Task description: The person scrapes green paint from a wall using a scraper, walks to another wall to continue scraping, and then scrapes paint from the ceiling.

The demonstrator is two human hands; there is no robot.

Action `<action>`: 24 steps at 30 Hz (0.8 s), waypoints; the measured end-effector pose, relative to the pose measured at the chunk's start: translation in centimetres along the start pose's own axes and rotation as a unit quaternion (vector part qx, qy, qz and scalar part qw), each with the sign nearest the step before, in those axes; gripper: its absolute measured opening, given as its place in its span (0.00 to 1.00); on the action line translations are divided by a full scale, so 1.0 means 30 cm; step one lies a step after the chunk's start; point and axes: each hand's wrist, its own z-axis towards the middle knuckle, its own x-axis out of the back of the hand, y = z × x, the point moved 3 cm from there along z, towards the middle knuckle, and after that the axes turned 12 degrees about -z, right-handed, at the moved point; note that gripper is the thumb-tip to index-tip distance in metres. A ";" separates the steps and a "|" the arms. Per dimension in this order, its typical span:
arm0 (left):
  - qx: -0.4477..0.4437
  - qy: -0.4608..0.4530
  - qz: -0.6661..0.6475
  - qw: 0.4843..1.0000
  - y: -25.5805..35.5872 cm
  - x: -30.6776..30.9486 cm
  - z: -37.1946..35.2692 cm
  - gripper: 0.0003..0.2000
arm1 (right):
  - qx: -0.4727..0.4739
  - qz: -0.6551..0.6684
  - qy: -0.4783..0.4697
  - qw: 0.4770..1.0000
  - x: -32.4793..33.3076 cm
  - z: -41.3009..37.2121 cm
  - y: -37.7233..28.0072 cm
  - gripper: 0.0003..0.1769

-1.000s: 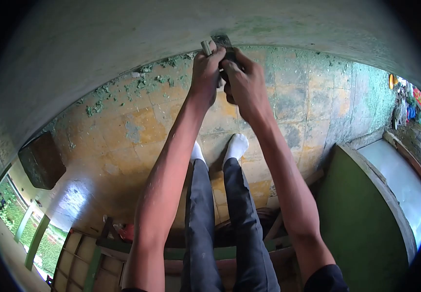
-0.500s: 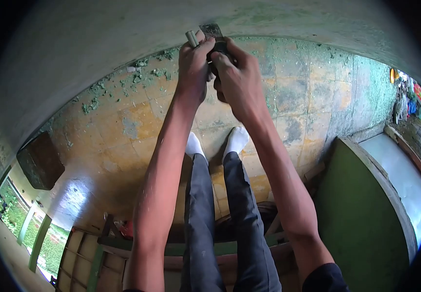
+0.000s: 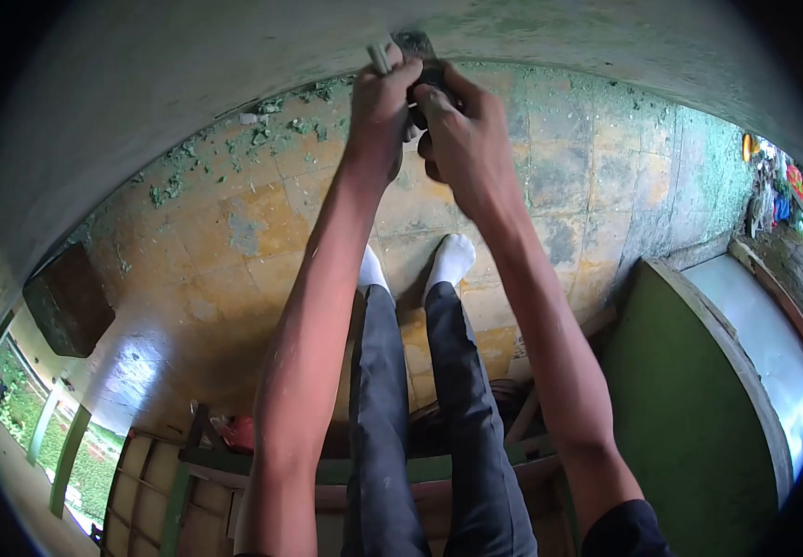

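Observation:
Both of my hands are raised close to the wall [image 3: 559, 32], near the top of the view. My left hand [image 3: 378, 111] is closed around a pale cylindrical rod [image 3: 379, 59], whose upper end sticks out above the fist. Beside it, my right hand [image 3: 469, 125] is closed on the dark body of a scraper-like tool with a flat, dull blade [image 3: 413, 43] that points at the wall. My left thumb and fingers press close to this tool as well. The fingers hide how rod and blade are joined, if they are.
Flakes of green paint [image 3: 168, 188] litter the tiled floor [image 3: 262, 223] along the wall's foot. My socked feet [image 3: 453, 258] stand below my hands. A dark box [image 3: 69, 302] is at the left, a green panel [image 3: 699, 390] at the right, and wooden framework [image 3: 155, 483] behind me.
Both hands, with the tool, have shifted slightly up and to the right in the view, nearer the wall. Their grip looks the same.

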 end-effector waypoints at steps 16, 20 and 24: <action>0.393 0.129 0.374 0.830 -0.304 0.871 -0.942 0.20 | -0.056 -0.459 -0.208 0.862 -0.186 -0.567 0.732 0.16; 0.396 0.086 0.572 0.713 -0.208 1.129 -1.141 0.17 | -0.177 -0.432 -0.267 0.843 -0.160 -0.563 0.798 0.15; 0.405 0.095 0.616 0.669 -0.235 1.379 -1.177 0.17 | -0.012 -0.493 -0.327 0.806 -0.192 -0.467 0.972 0.14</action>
